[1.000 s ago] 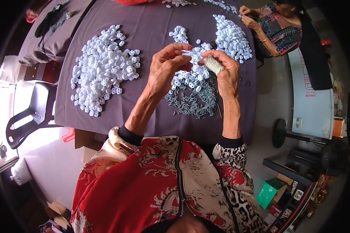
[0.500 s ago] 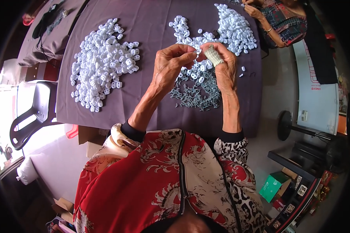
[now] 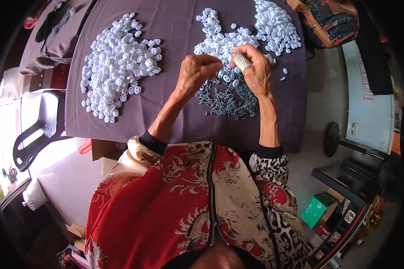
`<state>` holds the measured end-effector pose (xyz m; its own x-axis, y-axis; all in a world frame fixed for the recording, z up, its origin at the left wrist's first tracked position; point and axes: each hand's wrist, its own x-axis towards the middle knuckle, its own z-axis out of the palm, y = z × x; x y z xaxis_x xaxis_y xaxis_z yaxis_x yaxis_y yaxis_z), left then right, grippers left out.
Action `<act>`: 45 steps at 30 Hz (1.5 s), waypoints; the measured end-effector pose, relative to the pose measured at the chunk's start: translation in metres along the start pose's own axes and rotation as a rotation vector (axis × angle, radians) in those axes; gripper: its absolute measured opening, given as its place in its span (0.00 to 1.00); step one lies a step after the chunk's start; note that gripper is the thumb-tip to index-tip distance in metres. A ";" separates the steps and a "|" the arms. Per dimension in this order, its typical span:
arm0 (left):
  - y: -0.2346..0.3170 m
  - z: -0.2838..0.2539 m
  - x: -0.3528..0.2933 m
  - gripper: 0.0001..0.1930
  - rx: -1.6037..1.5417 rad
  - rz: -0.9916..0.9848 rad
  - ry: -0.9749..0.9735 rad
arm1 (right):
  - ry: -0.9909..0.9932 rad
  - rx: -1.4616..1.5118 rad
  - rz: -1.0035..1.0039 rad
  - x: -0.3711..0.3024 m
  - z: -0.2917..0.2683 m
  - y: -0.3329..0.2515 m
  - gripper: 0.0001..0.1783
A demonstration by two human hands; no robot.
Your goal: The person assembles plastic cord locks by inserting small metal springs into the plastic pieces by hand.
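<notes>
Over the table, my left hand (image 3: 195, 73) is pinched, thumb against forefinger. Whatever those fingertips hold, if anything, is too small to make out against the white pieces behind. My right hand (image 3: 257, 74) is a short way to its right, fingers curled together, with a pale knitted finger cover (image 3: 241, 61) on one digit. What it grips is hidden. Behind both hands spreads a heap of small white oval plastic pieces with holes (image 3: 220, 45). Between my wrists lies a pile of small grey screw-like pins (image 3: 229, 101).
A large heap of white pieces (image 3: 119, 67) covers the left of the brown tablecloth (image 3: 175, 125). Another heap (image 3: 278, 29) lies at the far right, near a co-worker's arm (image 3: 318, 31). A black chair (image 3: 45, 125) stands left; a barbell (image 3: 354, 150) is at right.
My hands were together at a small white piece; now they have drawn apart, leaving a gap between the fingertips. The co-worker's hand has shifted slightly at the far right.
</notes>
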<state>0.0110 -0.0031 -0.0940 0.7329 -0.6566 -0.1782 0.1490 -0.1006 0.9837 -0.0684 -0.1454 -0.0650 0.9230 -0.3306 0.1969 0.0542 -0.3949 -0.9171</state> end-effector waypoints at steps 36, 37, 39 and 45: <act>0.091 0.011 -0.007 0.10 -1.033 0.099 -0.172 | 0.111 -0.023 -0.260 0.026 -0.024 -0.097 0.06; 0.093 0.012 -0.009 0.09 -1.023 0.118 -0.169 | 0.116 -0.013 -0.284 0.026 -0.024 -0.098 0.06; 0.093 0.014 -0.010 0.08 -1.019 0.135 -0.155 | 0.110 0.016 -0.307 0.026 -0.025 -0.098 0.06; 0.096 0.016 -0.017 0.05 -1.058 0.162 -0.145 | 0.088 -0.018 -0.339 0.025 -0.024 -0.105 0.08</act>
<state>0.0023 -0.0135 0.0040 0.7204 -0.6931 0.0255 0.6058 0.6467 0.4635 -0.0601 -0.1328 0.0445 0.8173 -0.2500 0.5192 0.3447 -0.5098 -0.7882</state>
